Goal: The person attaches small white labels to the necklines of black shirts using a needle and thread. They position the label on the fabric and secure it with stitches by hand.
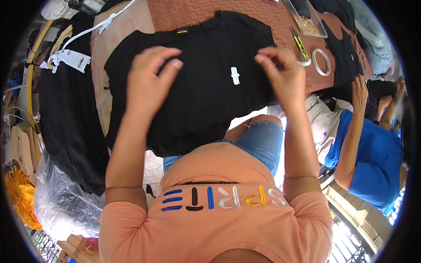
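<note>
A black short-sleeved garment (197, 101) lies spread on the table before me, its neckline with a small label (182, 30) at the far side. On its front, right of the middle, sits a small white strip (235, 76). My left hand (153, 74) is over the garment's left part, fingers bent and thumb apart, with nothing seen between them. Over the right edge, my right hand (283, 72) curves inward, thumb close to the forefinger and no object visible in it. Whether either hand touches the cloth is hard to tell.
Yellow-black thread snips (300, 46), a roll of clear tape (321, 62) and a clear plastic box (309, 24) lie at the right. Dark cloth (66, 118) hangs at the left beside a white cord (94, 27). A person in blue (372, 153) works at the right.
</note>
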`<action>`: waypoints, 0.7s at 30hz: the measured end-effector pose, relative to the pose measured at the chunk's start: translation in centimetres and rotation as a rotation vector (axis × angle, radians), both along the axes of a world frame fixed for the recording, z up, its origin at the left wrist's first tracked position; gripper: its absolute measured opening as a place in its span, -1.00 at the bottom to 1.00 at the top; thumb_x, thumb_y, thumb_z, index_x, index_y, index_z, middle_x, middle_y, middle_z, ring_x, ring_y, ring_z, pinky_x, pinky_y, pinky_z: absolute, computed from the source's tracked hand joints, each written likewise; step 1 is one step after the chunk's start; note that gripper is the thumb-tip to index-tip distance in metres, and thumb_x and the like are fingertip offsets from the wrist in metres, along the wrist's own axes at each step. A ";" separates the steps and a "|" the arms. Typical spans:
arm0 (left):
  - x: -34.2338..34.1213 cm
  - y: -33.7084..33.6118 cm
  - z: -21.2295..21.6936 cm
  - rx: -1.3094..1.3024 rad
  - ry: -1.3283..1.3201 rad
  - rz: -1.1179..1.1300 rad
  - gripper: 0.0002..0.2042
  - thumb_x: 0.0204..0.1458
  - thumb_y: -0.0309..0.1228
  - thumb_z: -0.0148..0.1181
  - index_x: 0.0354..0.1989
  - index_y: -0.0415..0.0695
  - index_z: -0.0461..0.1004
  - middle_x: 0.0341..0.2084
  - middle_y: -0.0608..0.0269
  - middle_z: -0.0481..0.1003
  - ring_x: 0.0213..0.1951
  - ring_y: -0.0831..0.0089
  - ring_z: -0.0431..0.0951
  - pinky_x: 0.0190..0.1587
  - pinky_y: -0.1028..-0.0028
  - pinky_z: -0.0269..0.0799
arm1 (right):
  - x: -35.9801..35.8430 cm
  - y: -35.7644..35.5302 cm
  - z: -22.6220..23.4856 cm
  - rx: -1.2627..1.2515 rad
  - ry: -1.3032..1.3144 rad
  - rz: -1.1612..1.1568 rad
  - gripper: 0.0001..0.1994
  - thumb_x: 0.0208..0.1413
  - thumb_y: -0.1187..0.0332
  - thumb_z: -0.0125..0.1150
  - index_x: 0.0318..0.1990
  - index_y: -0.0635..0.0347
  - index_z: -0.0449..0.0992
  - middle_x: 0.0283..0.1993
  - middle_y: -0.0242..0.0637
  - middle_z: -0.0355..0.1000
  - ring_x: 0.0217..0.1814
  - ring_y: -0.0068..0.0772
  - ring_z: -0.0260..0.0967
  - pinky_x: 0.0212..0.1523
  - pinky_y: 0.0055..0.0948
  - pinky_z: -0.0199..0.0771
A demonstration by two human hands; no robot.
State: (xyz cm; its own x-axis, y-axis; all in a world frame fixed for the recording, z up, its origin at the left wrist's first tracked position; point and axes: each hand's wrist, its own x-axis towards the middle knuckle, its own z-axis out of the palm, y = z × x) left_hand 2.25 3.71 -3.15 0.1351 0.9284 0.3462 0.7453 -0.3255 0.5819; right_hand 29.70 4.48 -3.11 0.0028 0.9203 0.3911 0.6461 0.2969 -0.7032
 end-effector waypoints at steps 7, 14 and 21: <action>7.1 -5.6 -2.7 -0.021 0.153 -0.280 -0.55 -0.03 -0.32 0.22 0.07 -0.14 0.38 0.07 0.22 0.34 0.12 0.21 0.29 0.13 0.25 0.16 | -2.6 -4.7 -3.1 0.081 -0.210 0.022 -0.74 -0.25 0.28 0.42 -0.37 0.13 0.55 -0.38 -0.36 0.40 -0.29 -0.29 0.37 -0.31 -0.38 0.40; 8.2 -6.0 -3.3 -0.008 0.367 -0.232 -0.39 0.00 -0.05 0.14 0.19 -0.11 0.24 0.21 0.21 0.19 0.25 0.15 0.11 0.16 0.13 0.05 | -2.5 -4.4 -4.2 0.259 -0.290 -0.001 -0.84 -0.24 0.35 0.38 -0.45 0.12 0.53 -0.43 -0.39 0.36 -0.37 -0.32 0.34 -0.39 -0.38 0.38; 9.3 -6.3 -3.6 0.014 0.494 -0.171 -0.33 0.02 0.07 0.06 0.20 -0.15 0.22 0.23 0.18 0.17 0.25 0.16 0.11 0.17 0.16 0.02 | -2.4 -4.0 -4.9 0.196 -0.157 -0.040 -0.91 -0.12 0.41 0.30 -0.48 0.18 0.51 -0.44 -0.33 0.39 -0.40 -0.22 0.37 -0.40 -0.33 0.39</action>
